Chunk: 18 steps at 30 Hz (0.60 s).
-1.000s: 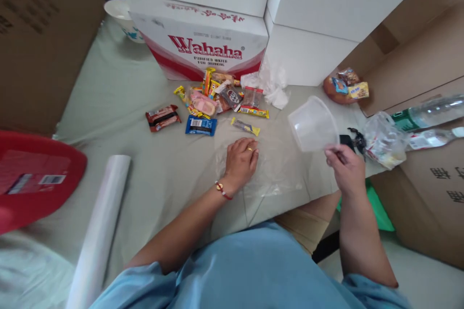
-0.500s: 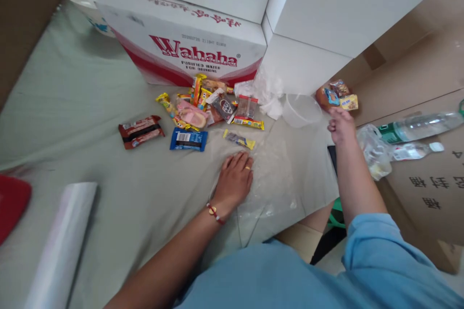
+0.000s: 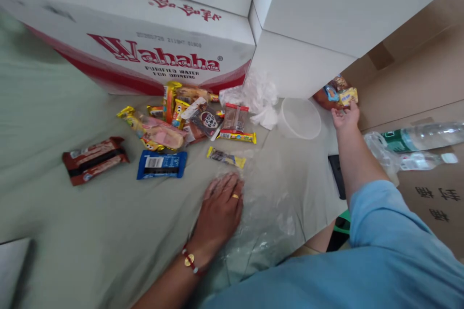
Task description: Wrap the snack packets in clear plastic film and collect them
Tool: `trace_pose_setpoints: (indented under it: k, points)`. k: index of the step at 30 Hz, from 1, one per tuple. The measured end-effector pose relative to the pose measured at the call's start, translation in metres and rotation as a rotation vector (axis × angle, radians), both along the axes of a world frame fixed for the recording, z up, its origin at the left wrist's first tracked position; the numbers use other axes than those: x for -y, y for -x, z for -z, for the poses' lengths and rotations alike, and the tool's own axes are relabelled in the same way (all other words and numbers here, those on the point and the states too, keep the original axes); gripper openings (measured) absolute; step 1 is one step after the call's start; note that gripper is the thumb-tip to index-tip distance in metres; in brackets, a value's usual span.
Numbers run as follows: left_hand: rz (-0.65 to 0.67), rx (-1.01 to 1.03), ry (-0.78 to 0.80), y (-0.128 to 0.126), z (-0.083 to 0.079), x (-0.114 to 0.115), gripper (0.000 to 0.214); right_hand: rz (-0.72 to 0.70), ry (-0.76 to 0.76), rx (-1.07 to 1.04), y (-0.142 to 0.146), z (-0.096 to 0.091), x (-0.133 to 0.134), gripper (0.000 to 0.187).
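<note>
My left hand lies flat, fingers stretched out, on a clear plastic sheet spread over the grey-green table. My right hand reaches far to the right, its fingers just below a small pile of wrapped snacks in a reddish-brown dish; I cannot tell whether it holds one. A clear plastic tub stands on the table left of that hand. A heap of wrapped sweets and snack bars lies beyond my left hand, with a blue packet and a brown bar apart from it.
A red-and-white Wahaha carton and plain white boxes wall off the back. Crumpled white plastic lies by the tub. Brown cardboard boxes stand at the right with two water bottles. A dark flat object sits at the table edge.
My right hand set the clear tub down on the table and reached on to the snack pile at the right. My view moved closer and leftward; my left hand stayed on the sheet.
</note>
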<state>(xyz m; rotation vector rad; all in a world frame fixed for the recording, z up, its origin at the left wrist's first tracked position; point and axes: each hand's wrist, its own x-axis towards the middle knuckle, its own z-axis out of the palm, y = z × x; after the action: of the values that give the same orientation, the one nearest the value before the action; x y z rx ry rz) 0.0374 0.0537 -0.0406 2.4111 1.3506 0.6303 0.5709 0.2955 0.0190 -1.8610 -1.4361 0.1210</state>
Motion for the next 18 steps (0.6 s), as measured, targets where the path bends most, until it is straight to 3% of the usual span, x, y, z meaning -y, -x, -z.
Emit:
trace_pose_setpoints:
  k: [6,11,14,18]
  points:
    - [-0.004,0.037,0.014,0.001,0.0,0.0,0.041,0.11,0.18,-0.324,0.012,0.004,-0.036,0.077]
    - [0.001,0.035,0.054,0.001,0.0,0.001,0.046,0.218,0.153,-0.501,0.04,-0.004,-0.042,0.073]
    - [0.004,0.044,0.057,0.0,-0.001,0.002,0.045,0.299,0.055,-0.5,0.062,-0.01,-0.009,0.056]
    - [-0.008,0.067,0.086,-0.002,-0.003,0.002,0.04,0.303,-0.105,-0.441,0.113,0.0,0.09,0.029]
